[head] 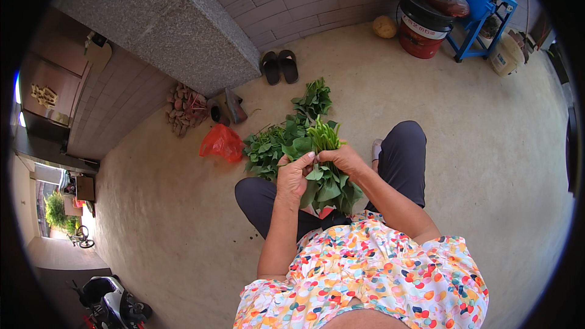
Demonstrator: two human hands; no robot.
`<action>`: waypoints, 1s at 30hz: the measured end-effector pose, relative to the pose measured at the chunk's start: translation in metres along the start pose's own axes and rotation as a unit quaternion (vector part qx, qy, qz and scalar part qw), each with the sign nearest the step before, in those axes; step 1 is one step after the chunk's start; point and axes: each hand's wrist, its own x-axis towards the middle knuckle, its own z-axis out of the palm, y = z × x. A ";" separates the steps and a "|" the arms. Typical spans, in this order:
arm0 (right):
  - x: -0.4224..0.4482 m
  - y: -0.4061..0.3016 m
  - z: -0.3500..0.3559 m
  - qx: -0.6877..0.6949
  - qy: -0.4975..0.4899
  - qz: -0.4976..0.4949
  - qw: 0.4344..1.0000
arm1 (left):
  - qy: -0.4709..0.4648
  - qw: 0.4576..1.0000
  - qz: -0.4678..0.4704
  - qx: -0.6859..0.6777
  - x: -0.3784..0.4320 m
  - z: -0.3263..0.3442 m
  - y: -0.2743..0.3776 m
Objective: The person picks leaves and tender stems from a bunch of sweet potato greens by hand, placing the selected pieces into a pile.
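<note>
My right hand (343,159) is closed around a bunch of leafy green stalks (327,135). The pale green stem ends point away from me, and broad leaves (331,189) hang towards my lap. Close against it, my left hand (295,176) pinches a leafy green sprig (298,147) between thumb and fingers. The two thumbs nearly meet. On the concrete floor beyond my hands lies a heap of leafy greens (269,144), with another bundle of greens (314,98) farther off. Part of the heap is hidden behind my hands and knee.
A red plastic bag (222,143) lies left of the heap. Beyond are shoes (235,106), a pile of tubers (183,109) and black slippers (279,67) by a stone pillar (201,32). A lidded bucket (422,32) and blue machine (477,0) stand far right. A motorbike (114,301) is lower left.
</note>
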 end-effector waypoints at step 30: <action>0.003 -0.020 -0.017 -0.027 -0.030 -0.062 0.997 | -0.100 0.938 -0.041 0.330 -0.005 -0.007 0.021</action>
